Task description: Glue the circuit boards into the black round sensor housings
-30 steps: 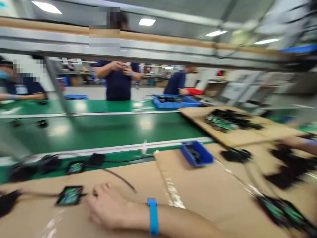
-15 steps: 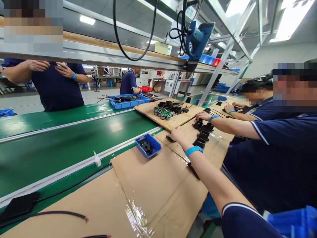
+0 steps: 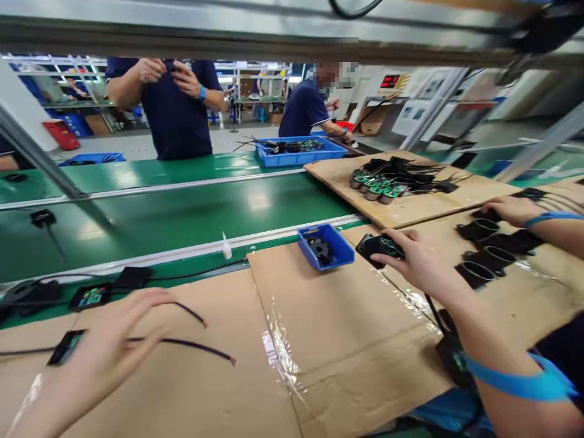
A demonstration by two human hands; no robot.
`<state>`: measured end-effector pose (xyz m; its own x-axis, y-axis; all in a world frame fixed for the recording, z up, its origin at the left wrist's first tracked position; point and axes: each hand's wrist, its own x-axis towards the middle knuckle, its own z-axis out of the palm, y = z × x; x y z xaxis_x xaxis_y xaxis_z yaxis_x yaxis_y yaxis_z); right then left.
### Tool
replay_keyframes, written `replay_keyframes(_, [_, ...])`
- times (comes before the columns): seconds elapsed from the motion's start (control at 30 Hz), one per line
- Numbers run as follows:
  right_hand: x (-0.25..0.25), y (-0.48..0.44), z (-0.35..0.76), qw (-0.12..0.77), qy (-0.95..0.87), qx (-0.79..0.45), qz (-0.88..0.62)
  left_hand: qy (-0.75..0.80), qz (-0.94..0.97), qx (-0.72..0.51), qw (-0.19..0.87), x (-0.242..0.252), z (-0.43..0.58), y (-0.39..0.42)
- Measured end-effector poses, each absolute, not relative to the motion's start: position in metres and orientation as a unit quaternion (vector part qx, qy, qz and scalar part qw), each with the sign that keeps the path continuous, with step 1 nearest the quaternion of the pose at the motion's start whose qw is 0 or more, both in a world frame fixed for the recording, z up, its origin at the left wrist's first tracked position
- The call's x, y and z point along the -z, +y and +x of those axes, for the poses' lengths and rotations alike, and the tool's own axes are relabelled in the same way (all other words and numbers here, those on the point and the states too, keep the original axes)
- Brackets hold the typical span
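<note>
My right hand (image 3: 417,263) reaches out to the right over the cardboard sheet (image 3: 328,328) and is closed on a black part with a green circuit board (image 3: 379,246). Its forearm wears a blue wrist strap (image 3: 515,382). At the lower left my left hand (image 3: 109,344) hovers, smeared by motion, fingers apart and holding nothing. It is above two thin black cables (image 3: 201,350) and close to a small black module with a green board (image 3: 66,347). A small blue bin (image 3: 340,252) with a black round part stands between my hands.
A green conveyor belt (image 3: 182,213) runs behind the cardboard. To the right, another person's hand (image 3: 511,210) rests among black ring-shaped housings (image 3: 479,230). Farther back lie a board of green-topped parts (image 3: 383,188) and a blue tray (image 3: 296,152). People in navy shirts stand across the belt.
The view swung right and then back left. My right hand has picked up the black part with the green board. My left hand has come into view over the cables.
</note>
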<state>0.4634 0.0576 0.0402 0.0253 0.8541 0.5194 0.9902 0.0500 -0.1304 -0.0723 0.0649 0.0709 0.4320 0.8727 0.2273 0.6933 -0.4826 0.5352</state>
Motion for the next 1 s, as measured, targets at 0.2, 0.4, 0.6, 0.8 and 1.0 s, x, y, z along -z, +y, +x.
replay_keyframes(0.2, [-0.027,0.039,0.306,0.169,-0.844,-0.066,-0.505,0.399,0.858,-0.136,0.295,-0.03,0.021,0.053])
replay_keyframes(0.4, [0.001,0.022,0.232,0.18,-0.857,-0.142,-0.461,0.431,0.838,-0.195,0.273,0.014,0.053,0.049])
replay_keyframes(0.6, [0.02,-0.06,0.315,0.14,-0.767,-0.056,-0.624,0.498,0.799,-0.19,0.279,0.024,0.053,0.045])
replay_keyframes(0.8, [0.032,-0.106,0.338,0.165,-0.717,-0.073,-0.673,0.447,0.792,-0.221,0.352,0.014,0.046,0.047])
replay_keyframes(1.0, [-0.044,-0.068,0.328,0.205,-0.753,0.039,-0.624,0.35,0.728,-0.216,0.549,-0.01,0.019,0.039])
